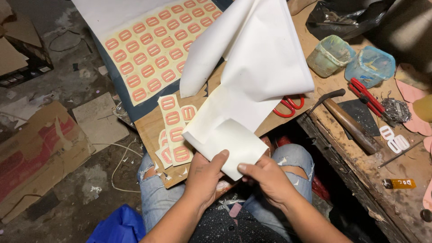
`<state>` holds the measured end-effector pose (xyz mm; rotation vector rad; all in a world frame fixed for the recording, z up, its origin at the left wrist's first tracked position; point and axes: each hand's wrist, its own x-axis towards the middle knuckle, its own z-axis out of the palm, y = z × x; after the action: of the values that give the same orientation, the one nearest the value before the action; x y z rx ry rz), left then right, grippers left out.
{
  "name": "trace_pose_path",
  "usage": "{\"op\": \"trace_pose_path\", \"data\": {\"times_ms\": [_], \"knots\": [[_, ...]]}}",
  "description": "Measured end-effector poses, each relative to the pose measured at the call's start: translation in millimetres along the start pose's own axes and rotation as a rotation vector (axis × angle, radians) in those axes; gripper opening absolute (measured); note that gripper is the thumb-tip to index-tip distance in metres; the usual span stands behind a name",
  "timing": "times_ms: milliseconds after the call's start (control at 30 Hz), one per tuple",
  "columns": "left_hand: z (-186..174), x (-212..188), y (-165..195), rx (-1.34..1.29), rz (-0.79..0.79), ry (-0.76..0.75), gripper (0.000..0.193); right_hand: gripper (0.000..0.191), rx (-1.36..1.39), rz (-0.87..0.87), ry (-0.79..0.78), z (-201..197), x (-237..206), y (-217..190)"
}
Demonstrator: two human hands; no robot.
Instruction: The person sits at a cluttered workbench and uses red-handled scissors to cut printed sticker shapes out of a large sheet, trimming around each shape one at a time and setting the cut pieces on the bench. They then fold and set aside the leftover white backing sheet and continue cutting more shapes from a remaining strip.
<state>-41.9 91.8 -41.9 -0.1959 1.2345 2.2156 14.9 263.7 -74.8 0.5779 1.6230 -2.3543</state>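
Your left hand (204, 177) and right hand (265, 177) each close a grip on the folded lower corner of a large white sheet (252, 67), thumbs pressed on top, above your knees. Just beyond, strips of pink buckle-shaped cutouts (173, 130) lie on a wooden board (150, 130). Farther right, red scissors (288, 105) and a hammer (348, 119) rest on the worktop (396, 171).

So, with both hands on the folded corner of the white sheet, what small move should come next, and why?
Probably unfold the corner. The left hand and right hand both pinch the white sheet at its doubled-over lower edge, while the rest drapes loosely over the board, hiding part of the red scissors.
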Motion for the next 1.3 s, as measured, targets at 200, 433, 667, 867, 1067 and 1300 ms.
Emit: {"op": "trace_pose_path", "data": {"times_ms": [200, 433, 667, 867, 1067, 1300], "knots": [[-16.4, 1.1, -8.8, -0.041, -0.061, -0.059, 0.046, 0.028, 0.301, -0.118, 0.012, -19.7, 19.0, 5.9], [-20.9, -1.1, -12.1, -0.151, -0.081, -0.177, 0.045, 0.029, -0.435, -0.078, -0.117, -0.8, 8.7, 12.6], [-31.0, 4.7, -27.2, -0.151, -0.141, -0.145, 0.047, 0.046, -0.955, -0.812, -0.082, 26.1, -7.7, -8.7], [-39.6, 2.5, -34.1, -0.040, -0.058, -0.226, 0.057, 0.024, -0.408, -0.497, -0.241, 24.7, -3.7, -0.6], [-33.8, -3.1, -30.8, -0.062, -0.020, -0.168, 0.056, 0.030, -0.060, -0.227, -0.070, 33.5, 8.3, -0.9], [-29.1, -0.9, -29.4, -0.108, -0.057, -0.103, 0.053, 0.040, -0.798, -0.727, -0.175, 36.9, -5.0, -7.3]]}}
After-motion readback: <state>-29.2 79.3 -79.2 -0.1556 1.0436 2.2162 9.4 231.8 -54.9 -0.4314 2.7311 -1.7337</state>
